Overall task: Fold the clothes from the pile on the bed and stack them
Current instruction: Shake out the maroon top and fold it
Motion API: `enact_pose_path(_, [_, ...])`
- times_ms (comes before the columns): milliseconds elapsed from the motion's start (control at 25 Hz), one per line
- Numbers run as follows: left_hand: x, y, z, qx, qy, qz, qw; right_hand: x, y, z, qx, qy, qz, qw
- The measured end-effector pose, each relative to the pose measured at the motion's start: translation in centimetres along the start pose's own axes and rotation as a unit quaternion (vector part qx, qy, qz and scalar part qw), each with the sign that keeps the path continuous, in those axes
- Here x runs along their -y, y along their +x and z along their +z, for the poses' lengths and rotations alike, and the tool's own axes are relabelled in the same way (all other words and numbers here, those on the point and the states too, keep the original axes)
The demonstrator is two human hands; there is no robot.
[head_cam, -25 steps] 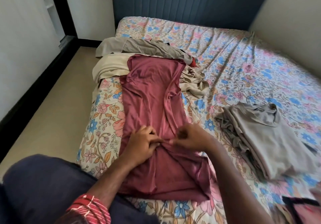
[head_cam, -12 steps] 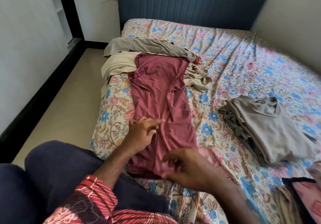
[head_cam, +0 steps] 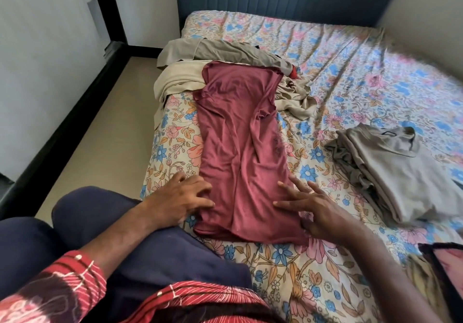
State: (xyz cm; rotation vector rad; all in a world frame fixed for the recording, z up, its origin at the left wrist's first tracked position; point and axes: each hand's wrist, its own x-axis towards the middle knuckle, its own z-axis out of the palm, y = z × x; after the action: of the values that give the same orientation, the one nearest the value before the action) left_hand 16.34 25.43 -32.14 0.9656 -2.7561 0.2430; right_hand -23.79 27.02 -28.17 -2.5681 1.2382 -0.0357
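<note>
With fingers spread flat, your left hand (head_cam: 184,198) and right hand (head_cam: 315,211) flank the half-folded maroon garment (head_cam: 240,147); the pile (head_cam: 215,71) near the bed's left edge remains.

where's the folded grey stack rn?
Head view, right side: the grey stack lies on the floral sheet, right of the maroon garment, beyond the right hand.

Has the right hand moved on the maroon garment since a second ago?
Yes. The right hand left the middle of the maroon garment, where it pinched fabric, and now lies open at the garment's right edge, nearer its bottom hem.
</note>
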Motion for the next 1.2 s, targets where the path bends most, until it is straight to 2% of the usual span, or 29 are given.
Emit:
enact_pose_path(120, [-0.5,-0.2,0.9,0.024,-0.009,0.018,1.0,-0.1,0.7,1.0,0.025,0.043,-0.01,0.999])
enact_pose_path(160, [-0.8,0.1,0.5,0.031,-0.076,-0.003,0.997,-0.1,0.9,1.0,0.036,0.097,-0.001,0.995])
enact_pose_path(200, [-0.7,0.4,0.1,0.05,-0.193,-0.063,0.978,-0.2,1.2,0.6,0.049,0.169,0.02,0.984])
enact_pose_path(240, [-0.6,0.8,-0.5,0.065,-0.339,-0.137,0.928,-0.2,1.7,-0.2,0.055,0.236,0.039,0.969])
enact_pose_path(320, [0.6,2.2,-1.6,0.098,-0.56,-0.282,0.773,0.0,3.8,-2.2,0.022,0.367,0.063,0.928])
enact_pose_path(400, [1.8,3.7,-1.6,0.04,-0.636,-0.399,0.659,0.2,6.3,-3.3,-0.069,0.444,0.148,0.881])
enact_pose_path(480, [1.6,5.0,-1.5,-0.053,-0.617,-0.508,0.599,0.1,8.3,-3.0,-0.135,0.412,0.253,0.865])
enact_pose_path(560, [0.7,5.9,-1.1,-0.11,-0.58,-0.57,0.572,-0.3,9.3,-1.9,-0.139,0.397,0.303,0.855])
enact_pose_path(680, [0.3,5.9,0.3,-0.146,-0.572,-0.576,0.565,-0.6,9.3,-1.7,-0.128,0.494,0.32,0.798])
enact_pose_path(720, [0.3,5.9,0.4,-0.156,-0.579,-0.574,0.558,-0.6,9.5,-2.3,-0.114,0.503,0.323,0.793])
enact_pose_path(800, [0.3,6.1,1.1,-0.156,-0.563,-0.583,0.564,-0.6,10.5,-3.1,-0.075,0.442,0.345,0.825])
enact_pose_path(880, [-0.3,6.6,1.4,-0.151,-0.505,-0.602,0.599,-0.6,12.0,-3.2,-0.06,0.345,0.358,0.866])
enact_pose_path(960, [-0.7,7.1,1.8,-0.166,-0.416,-0.611,0.653,-0.4,12.8,-2.9,-0.122,0.299,0.334,0.886])
enact_pose_path(1000, [-0.6,7.4,1.9,-0.192,-0.382,-0.603,0.674,-0.3,12.8,-2.7,-0.179,0.31,0.322,0.877])
enact_pose_path(1080, [-0.2,7.9,1.9,-0.255,-0.368,-0.58,0.68,-0.4,12.2,-2.8,-0.281,0.383,0.314,0.822])
enact_pose_path(1120, [0.1,8.2,1.9,-0.269,-0.364,-0.58,0.677,-0.6,11.9,-2.6,-0.298,0.409,0.321,0.8])
enact_pose_path(1200, [0.8,8.3,2.2,-0.247,-0.331,-0.586,0.697,-0.9,11.5,-1.9,-0.284,0.406,0.349,0.796])
